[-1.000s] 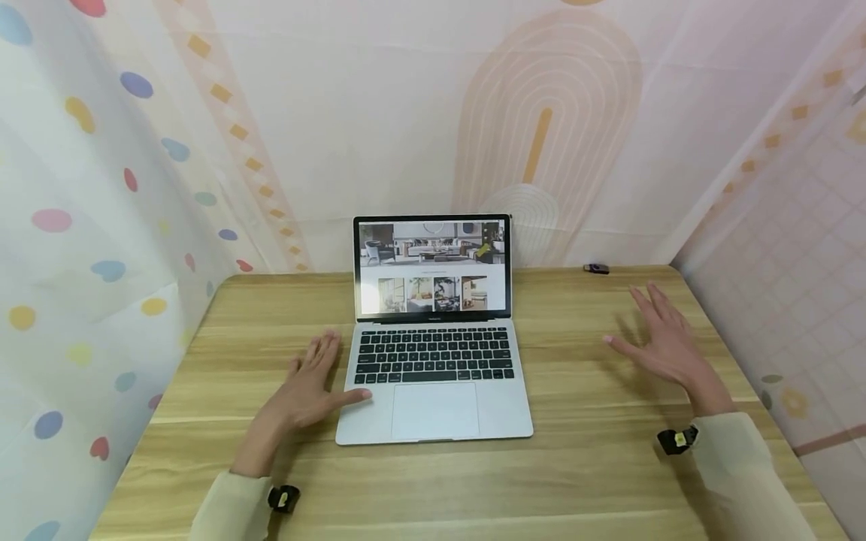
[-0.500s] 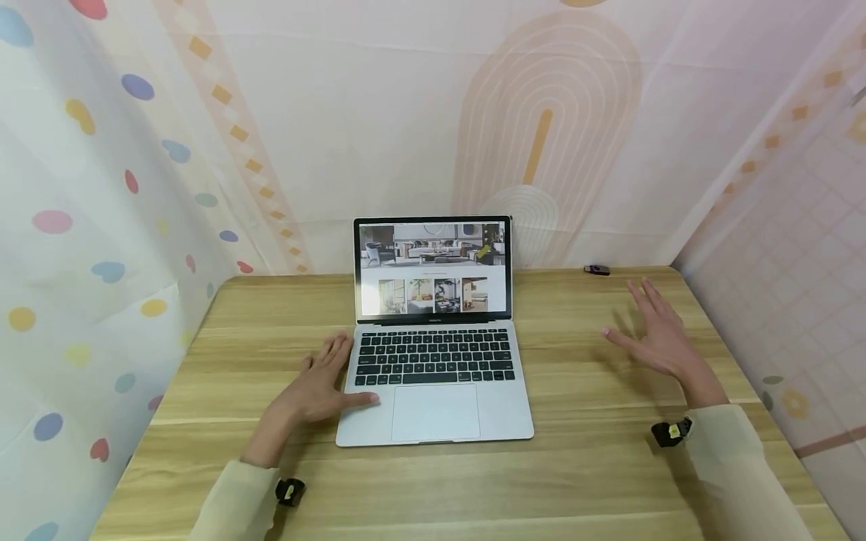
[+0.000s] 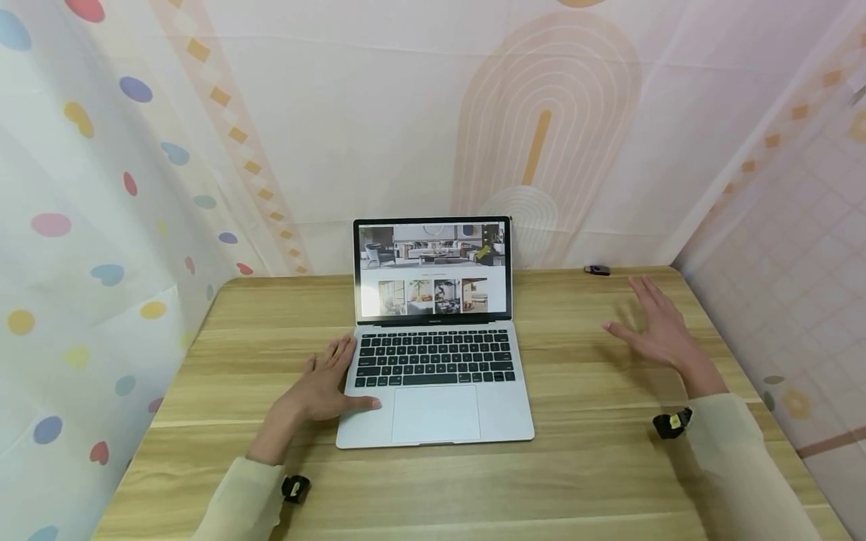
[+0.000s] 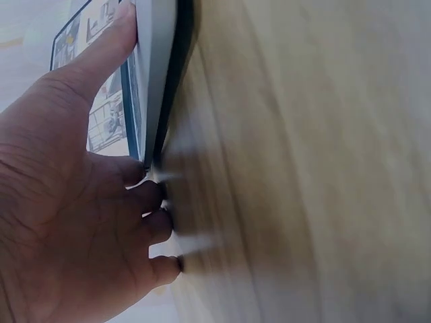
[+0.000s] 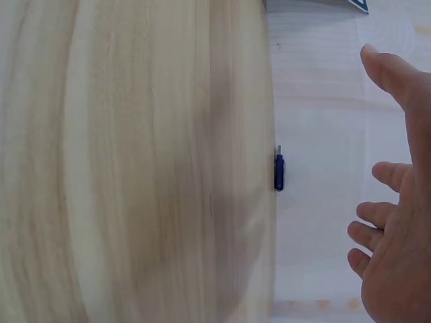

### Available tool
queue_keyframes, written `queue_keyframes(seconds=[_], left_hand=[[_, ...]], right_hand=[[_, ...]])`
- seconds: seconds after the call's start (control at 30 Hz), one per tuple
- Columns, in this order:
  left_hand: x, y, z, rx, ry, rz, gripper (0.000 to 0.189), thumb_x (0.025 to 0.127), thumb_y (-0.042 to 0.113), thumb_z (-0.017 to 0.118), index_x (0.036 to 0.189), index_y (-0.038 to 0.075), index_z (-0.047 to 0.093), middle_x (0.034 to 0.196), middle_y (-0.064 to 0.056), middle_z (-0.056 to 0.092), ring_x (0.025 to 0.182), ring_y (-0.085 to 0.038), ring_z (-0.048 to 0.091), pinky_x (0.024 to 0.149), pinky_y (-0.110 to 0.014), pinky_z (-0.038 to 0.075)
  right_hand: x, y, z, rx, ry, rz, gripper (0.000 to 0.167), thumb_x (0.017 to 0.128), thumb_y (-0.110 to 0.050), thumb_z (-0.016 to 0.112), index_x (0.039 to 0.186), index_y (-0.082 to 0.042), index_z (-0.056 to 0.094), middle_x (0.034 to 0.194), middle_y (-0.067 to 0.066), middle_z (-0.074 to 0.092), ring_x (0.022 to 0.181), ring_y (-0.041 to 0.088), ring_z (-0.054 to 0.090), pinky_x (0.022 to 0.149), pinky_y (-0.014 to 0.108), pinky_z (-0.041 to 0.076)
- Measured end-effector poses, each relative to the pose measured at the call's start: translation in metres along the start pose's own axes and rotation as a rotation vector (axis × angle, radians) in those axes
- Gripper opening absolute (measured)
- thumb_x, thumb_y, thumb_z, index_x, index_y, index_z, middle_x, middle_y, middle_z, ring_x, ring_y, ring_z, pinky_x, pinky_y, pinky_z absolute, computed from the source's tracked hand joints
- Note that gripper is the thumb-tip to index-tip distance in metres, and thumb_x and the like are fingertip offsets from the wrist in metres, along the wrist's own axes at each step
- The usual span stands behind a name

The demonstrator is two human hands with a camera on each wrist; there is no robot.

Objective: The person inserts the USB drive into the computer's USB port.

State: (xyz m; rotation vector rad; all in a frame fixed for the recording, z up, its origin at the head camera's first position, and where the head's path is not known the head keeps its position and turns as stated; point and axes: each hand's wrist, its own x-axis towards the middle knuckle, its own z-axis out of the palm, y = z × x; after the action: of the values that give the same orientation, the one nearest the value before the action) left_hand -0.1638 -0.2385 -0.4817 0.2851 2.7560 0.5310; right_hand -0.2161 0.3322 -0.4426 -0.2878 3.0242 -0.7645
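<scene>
A silver laptop (image 3: 435,412) stands open on the wooden table, its screen lit with a page of room pictures. My left hand (image 3: 319,392) is at its left edge. The thumb lies over the palm rest beside the trackpad, and the other fingers extend along the side, as the left wrist view shows from below. Off to the right my right hand (image 3: 658,336) hovers over the table with spread fingers, holding nothing. Beyond its fingertips a small dark USB flash drive (image 3: 598,270) lies at the table's back edge; in the right wrist view the drive (image 5: 279,173) looks blue.
The wooden table (image 3: 433,492) ends at the back against a pale patterned cloth (image 3: 379,113). More patterned cloth (image 3: 101,315) hangs along the left, and a checked cloth (image 3: 805,300) along the right. Each wrist carries a small black device.
My left hand has moved right and up against the laptop's edge, its thumb reaching farther over the palm rest. The right hand has shifted only slightly, still hovering.
</scene>
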Motion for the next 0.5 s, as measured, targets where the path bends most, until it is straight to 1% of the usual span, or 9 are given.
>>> queue_keyframes(seconds=[0.1, 0.2, 0.4, 0.5], left_hand=[[0.001, 0.0, 0.0, -0.006, -0.013, -0.009, 0.135, 0.075, 0.076, 0.074, 0.165, 0.004, 0.002, 0.173, -0.018, 0.001, 0.16, -0.043, 0.001, 0.125, -0.072, 0.002], [0.001, 0.001, 0.0, -0.022, -0.02, -0.008, 0.135, 0.075, 0.074, 0.075, 0.165, 0.004, 0.002, 0.173, -0.019, 0.001, 0.16, -0.043, 0.0, 0.126, -0.07, 0.004], [0.0, 0.001, 0.0, -0.046, -0.014, 0.007, 0.135, 0.075, 0.071, 0.077, 0.164, 0.001, 0.004, 0.173, -0.02, 0.002, 0.159, -0.045, 0.0, 0.129, -0.062, 0.009], [0.0, 0.001, 0.001, -0.045, -0.013, 0.011, 0.134, 0.075, 0.07, 0.078, 0.164, 0.0, 0.005, 0.172, -0.022, 0.003, 0.159, -0.046, 0.001, 0.129, -0.063, 0.01]], right_hand=[[0.005, 0.001, 0.001, -0.003, -0.005, -0.001, 0.103, 0.097, -0.051, 0.062, 0.164, -0.002, 0.002, 0.169, 0.031, -0.004, 0.151, 0.062, 0.006, 0.116, 0.083, 0.009], [0.01, 0.002, 0.003, 0.005, -0.013, 0.003, 0.103, 0.097, -0.051, 0.062, 0.164, -0.001, 0.002, 0.169, 0.031, -0.005, 0.151, 0.062, 0.005, 0.116, 0.082, 0.009], [0.019, 0.001, 0.007, 0.022, -0.033, 0.019, 0.102, 0.098, -0.051, 0.063, 0.165, -0.004, 0.001, 0.169, 0.031, -0.005, 0.151, 0.062, 0.004, 0.117, 0.081, 0.007], [0.024, 0.001, 0.01, 0.015, -0.036, 0.017, 0.102, 0.098, -0.05, 0.063, 0.165, -0.004, 0.002, 0.169, 0.031, -0.002, 0.152, 0.061, 0.004, 0.118, 0.08, 0.007]])
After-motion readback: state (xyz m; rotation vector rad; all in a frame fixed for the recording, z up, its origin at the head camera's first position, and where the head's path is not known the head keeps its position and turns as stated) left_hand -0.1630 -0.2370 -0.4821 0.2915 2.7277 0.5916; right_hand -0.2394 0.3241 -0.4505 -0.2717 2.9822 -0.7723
